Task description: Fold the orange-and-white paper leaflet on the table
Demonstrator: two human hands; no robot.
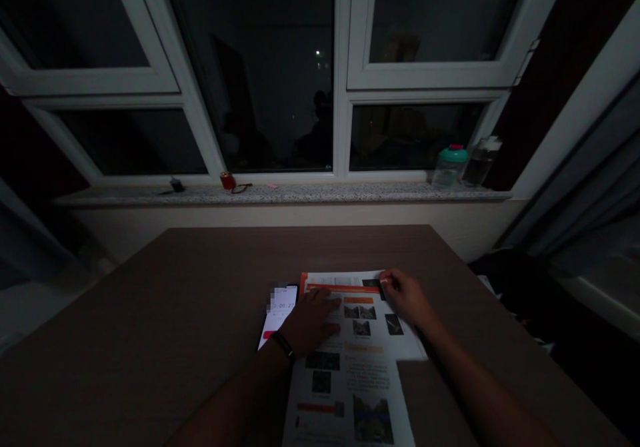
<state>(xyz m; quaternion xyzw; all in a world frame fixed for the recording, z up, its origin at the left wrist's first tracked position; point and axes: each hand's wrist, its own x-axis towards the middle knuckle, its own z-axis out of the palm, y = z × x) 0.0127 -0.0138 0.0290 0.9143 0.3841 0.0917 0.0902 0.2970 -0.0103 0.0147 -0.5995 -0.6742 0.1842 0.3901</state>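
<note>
At the bottom centre of the frame, on the table (215,287), printed sheets (365,367) were seen overlapping. They were pressed by the spread-fingered left hand (311,322); their upper right edge was pinched by the right hand's (406,297) fingers.

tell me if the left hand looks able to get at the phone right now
Probably yes: the left hand rests on the printed pages right beside the phone, and nothing visible stands between them, though the wrist seems to overlap the phone's lower edge.
</note>
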